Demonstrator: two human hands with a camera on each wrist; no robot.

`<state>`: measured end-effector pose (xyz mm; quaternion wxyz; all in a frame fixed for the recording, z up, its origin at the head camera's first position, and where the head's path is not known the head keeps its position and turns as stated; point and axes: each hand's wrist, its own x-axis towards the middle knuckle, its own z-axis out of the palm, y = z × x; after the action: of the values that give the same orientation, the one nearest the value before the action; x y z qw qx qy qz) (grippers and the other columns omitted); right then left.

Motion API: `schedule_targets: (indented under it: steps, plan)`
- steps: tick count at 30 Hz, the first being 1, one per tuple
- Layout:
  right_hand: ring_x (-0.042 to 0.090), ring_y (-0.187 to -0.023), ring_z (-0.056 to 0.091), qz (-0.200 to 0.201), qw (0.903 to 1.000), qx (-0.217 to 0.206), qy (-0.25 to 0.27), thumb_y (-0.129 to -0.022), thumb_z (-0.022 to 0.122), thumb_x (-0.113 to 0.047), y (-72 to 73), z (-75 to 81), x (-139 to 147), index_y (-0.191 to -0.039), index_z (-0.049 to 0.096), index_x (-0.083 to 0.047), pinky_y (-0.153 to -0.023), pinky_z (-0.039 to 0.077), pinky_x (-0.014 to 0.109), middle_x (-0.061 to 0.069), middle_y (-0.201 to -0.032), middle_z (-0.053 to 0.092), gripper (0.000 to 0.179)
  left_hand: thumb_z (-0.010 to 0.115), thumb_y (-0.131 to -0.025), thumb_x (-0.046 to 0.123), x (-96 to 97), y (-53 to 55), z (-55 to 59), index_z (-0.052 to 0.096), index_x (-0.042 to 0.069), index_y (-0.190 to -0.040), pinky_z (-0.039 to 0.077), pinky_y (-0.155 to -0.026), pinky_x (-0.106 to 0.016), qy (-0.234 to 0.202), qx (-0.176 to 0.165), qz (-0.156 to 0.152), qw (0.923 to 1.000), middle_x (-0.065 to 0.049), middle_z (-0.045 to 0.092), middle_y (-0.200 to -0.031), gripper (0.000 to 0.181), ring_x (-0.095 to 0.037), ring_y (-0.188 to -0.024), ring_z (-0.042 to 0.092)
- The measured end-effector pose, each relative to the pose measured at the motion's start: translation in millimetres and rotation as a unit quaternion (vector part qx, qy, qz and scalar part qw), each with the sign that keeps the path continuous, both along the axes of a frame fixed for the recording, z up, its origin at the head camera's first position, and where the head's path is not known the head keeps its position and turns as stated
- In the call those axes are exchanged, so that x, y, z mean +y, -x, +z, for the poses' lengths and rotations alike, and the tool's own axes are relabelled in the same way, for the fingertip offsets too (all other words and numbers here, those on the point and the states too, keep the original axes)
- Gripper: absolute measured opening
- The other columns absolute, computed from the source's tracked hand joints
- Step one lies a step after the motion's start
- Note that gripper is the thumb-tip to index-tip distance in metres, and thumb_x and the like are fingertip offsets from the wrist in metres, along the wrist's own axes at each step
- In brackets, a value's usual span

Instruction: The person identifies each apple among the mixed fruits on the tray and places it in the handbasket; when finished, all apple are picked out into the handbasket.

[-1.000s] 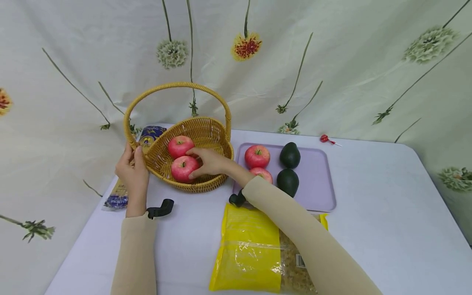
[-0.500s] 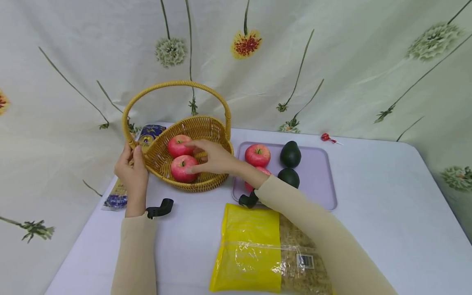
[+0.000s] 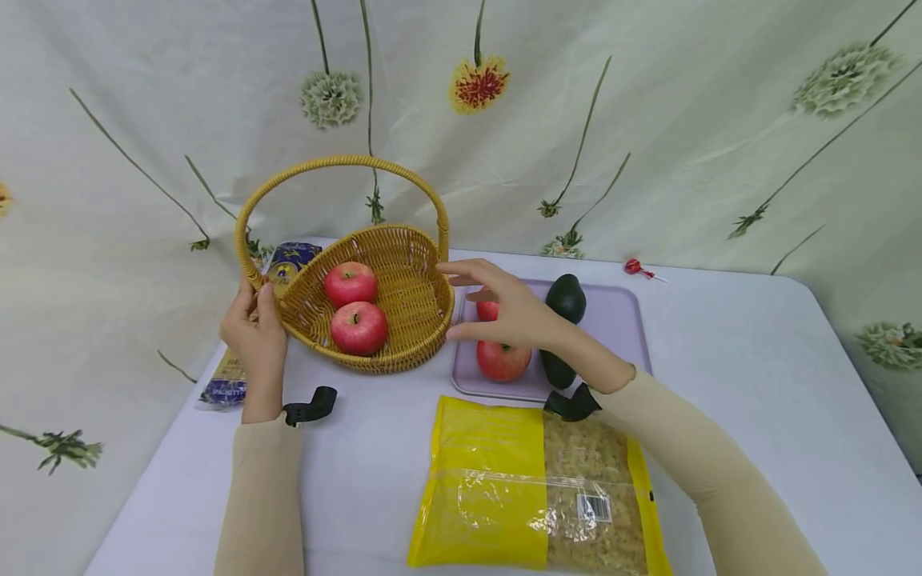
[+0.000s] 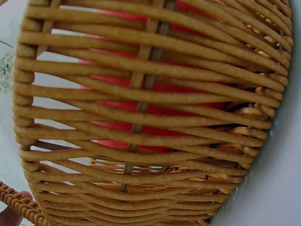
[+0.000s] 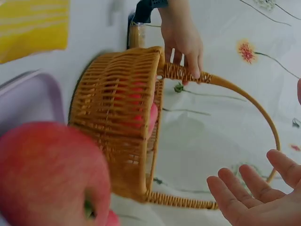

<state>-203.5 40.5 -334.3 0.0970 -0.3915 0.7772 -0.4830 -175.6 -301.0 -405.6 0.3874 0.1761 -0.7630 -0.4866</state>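
My left hand (image 3: 258, 332) grips the lower left end of the handle of a wicker basket (image 3: 412, 292). Two red apples, a rear apple (image 3: 350, 284) and a front apple (image 3: 359, 328), lie in the basket's left half. Over the left side of a lilac tray (image 3: 615, 328), my right hand (image 3: 507, 308) hovers with fingers spread and nothing in them. Below it on the tray are a near apple (image 3: 503, 362) and a far apple (image 3: 487, 309), which the hand partly hides. In the left wrist view, basket weave (image 4: 141, 113) fills the picture, with red apple showing through.
Two avocados, a far avocado (image 3: 566, 298) and a near avocado (image 3: 557, 371), lie on the tray. In front is a yellow bag of pasta (image 3: 490, 488). A spaghetti packet (image 3: 229, 384) lies behind the left hand, and a red lollipop (image 3: 634, 266) at the back.
My right hand has let go of the front apple in the basket and moved right, out over the tray. The left hand keeps its grip on the handle.
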Motion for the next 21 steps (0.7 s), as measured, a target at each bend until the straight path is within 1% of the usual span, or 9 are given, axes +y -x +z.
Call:
schedule_targets:
  steps: [1, 4, 8, 13, 17, 21]
  plan:
    - [0.021, -0.132, 0.046, -0.009, 0.9999, 0.004, -0.001, -0.082, 0.079, -0.018, -1.2, -1.5, 7.3, -0.147, 0.043, -0.016, -0.108, 0.042, 0.043, 0.003, -0.148, 0.044, 0.075, 0.052, -0.101, 0.026, 0.0, 0.0, -0.1, 0.059, 0.013, -0.136, 0.044, -0.074, -0.012, -0.001, 0.001, -0.001, 1.0000, -0.015, 0.068, -0.121, 0.038, 0.004, -0.090, 0.054]
    - [0.028, -0.130, 0.048, -0.030, 0.9995, 0.010, 0.008, -0.080, 0.081, -0.018, -3.7, -8.8, 26.6, -0.146, 0.045, -0.015, -0.108, 0.041, 0.048, 0.004, -0.147, 0.045, 0.075, 0.052, -0.101, 0.026, 0.5, -0.6, 0.4, 0.059, 0.013, -0.135, 0.044, -0.074, -0.012, -0.004, 0.003, -0.002, 1.0000, -0.015, 0.068, -0.119, 0.038, 0.005, -0.090, 0.054]
    - [0.037, -0.126, 0.049, -0.043, 0.9987, 0.010, 0.026, -0.080, 0.081, -0.015, -5.4, -20.8, 45.4, -0.145, 0.045, -0.011, -0.106, 0.041, 0.054, 0.009, -0.145, 0.047, 0.074, 0.053, -0.101, 0.027, 0.9, -1.8, 2.0, 0.060, 0.014, -0.135, 0.045, -0.076, -0.013, -0.011, 0.006, -0.005, 0.9999, -0.015, 0.069, -0.119, 0.037, 0.005, -0.090, 0.054]
    - [0.037, -0.127, 0.049, -0.066, 0.9976, 0.002, 0.019, -0.081, 0.080, -0.014, -7.6, -31.5, 61.2, -0.144, 0.045, -0.010, -0.106, 0.042, 0.054, 0.015, -0.146, 0.044, 0.073, 0.053, -0.100, 0.027, 0.0, -1.9, 1.7, 0.060, 0.015, -0.135, 0.045, -0.077, -0.013, -0.014, 0.006, -0.003, 0.9999, -0.014, 0.068, -0.121, 0.037, 0.004, -0.091, 0.055]
    - [0.036, -0.129, 0.047, -0.085, 0.9963, -0.006, 0.013, -0.081, 0.078, -0.010, -8.1, -37.9, 70.2, -0.145, 0.044, -0.013, -0.107, 0.042, 0.051, 0.016, -0.146, 0.043, 0.072, 0.053, -0.101, 0.027, -0.4, -0.8, -0.1, 0.061, 0.014, -0.134, 0.044, -0.075, -0.012, -0.008, 0.003, 0.001, 1.0000, -0.015, 0.069, -0.120, 0.037, 0.004, -0.090, 0.054]
    - [0.037, -0.130, 0.046, -0.087, 0.9959, -0.008, 0.022, -0.082, 0.076, -0.008, -6.3, -45.5, 77.3, -0.145, 0.043, -0.009, -0.107, 0.041, 0.052, 0.020, -0.144, 0.043, 0.071, 0.053, -0.101, 0.027, -0.6, 0.5, -1.3, 0.061, 0.013, -0.134, 0.044, -0.074, -0.012, -0.004, 0.003, 0.004, 1.0000, -0.016, 0.069, -0.118, 0.037, 0.005, -0.088, 0.054]
